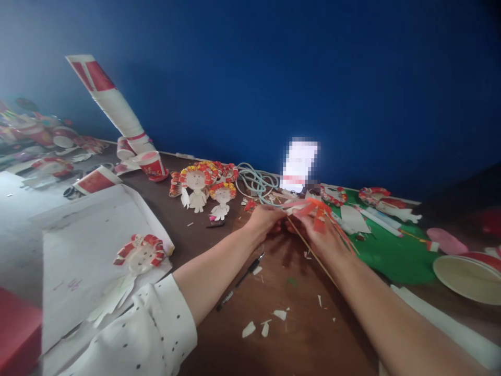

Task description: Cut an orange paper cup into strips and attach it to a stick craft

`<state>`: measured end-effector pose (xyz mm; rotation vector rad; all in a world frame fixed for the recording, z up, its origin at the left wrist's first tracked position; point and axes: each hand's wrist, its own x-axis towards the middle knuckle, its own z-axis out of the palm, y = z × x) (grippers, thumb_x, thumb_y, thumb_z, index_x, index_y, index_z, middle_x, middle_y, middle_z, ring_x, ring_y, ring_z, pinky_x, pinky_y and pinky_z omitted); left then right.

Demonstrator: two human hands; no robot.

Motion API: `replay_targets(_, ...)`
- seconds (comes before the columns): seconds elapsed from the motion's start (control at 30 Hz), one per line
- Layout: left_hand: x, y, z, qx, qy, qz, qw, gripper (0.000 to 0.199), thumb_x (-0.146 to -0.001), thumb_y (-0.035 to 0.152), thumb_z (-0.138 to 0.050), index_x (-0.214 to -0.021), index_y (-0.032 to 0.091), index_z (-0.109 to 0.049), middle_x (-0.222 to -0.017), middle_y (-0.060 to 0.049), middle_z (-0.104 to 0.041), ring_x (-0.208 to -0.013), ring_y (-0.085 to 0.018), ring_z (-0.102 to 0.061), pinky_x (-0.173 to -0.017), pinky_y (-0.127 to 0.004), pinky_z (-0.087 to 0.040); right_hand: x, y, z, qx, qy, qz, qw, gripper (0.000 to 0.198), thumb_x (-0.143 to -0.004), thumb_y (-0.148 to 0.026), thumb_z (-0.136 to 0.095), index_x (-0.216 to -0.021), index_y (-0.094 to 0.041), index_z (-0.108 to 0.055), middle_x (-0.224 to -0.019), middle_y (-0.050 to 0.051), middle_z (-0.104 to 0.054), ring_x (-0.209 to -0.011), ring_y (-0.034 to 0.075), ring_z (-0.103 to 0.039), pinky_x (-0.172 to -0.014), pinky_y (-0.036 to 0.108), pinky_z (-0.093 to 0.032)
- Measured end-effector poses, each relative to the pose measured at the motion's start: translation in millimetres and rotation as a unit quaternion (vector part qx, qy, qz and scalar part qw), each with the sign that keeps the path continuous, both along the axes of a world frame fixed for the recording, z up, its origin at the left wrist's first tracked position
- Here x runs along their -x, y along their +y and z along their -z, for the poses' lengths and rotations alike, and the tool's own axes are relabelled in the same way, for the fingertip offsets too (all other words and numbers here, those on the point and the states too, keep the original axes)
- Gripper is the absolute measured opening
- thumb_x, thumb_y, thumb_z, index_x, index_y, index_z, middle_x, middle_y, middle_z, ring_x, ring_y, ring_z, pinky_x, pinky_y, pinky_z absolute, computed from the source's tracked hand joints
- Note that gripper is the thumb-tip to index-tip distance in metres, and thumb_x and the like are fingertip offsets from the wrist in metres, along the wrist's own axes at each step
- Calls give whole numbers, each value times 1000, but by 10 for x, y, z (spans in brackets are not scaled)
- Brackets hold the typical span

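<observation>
My left hand [266,218] is closed in a pinch over the brown tabletop, its fingertips meeting my right hand. What lies between those left fingers is mostly hidden. My right hand [323,237] is closed on bright orange paper strips [320,218], which trail over its back. A thin wooden stick [319,261] runs from where the fingertips meet down past the right wrist. Nearest the left forearm lie a black pen [245,277] and several white paper scraps [280,314]. Beyond my left hand are paper dolls [197,193] with red and yellow curled-paper hair.
A lit phone [299,164] leans at the blue wall, beside coiled pale cable [256,180]. Paper cups [151,163] and a tall white-and-red paper tube [117,109] stand left. White sheets [78,261] lie left; a green sheet [391,256] and a round lid-like dish [465,277] lie right.
</observation>
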<state>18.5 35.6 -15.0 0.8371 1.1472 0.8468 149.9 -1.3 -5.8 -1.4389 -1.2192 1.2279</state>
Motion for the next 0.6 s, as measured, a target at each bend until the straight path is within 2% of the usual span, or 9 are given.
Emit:
replay_targets(0.17,-1,-28,-31,17,-80,15,997,16,-69,19,-70,-67,14,-55,-50,4,-50,-39,-4,-41,-36,-14,-30,-56,36,-101,59,97,67,991,11,-78,-28,-63,-69,-22,-64,-74,3,-72,-63,17,-68,-61,28,-57)
replay_targets(0.37,21,-30,-104,42,-175,37,983,16,-67,12,-67,-65,13,-51,-53,3,-49,-41,-2,-38,-35,-10,-23,-103,60,-155,111,196,52,973,10,-80,-18,-60,-71,-18,-66,-70,3,-71,-59,12,-67,-56,20,-56)
replay_targets(0.47,30,-34,-115,59,-197,69,976,18,-68,11,-66,-63,14,-49,-53,3,-47,-41,-1,-35,-35,-10,-19,-135,94,-110,142,198,62,968,9,-79,-18,-61,-73,-15,-67,-66,3,-70,-54,10,-65,-51,16,-53)
replay_targets(0.6,22,-52,-114,75,-178,85,977,20,-69,11,-65,-61,14,-47,-50,4,-43,-40,0,-32,-35,-10,-17,-143,105,-84,130,155,68,977,11,-79,-22,-63,-70,-16,-67,-63,3,-69,-55,12,-66,-44,16,-51)
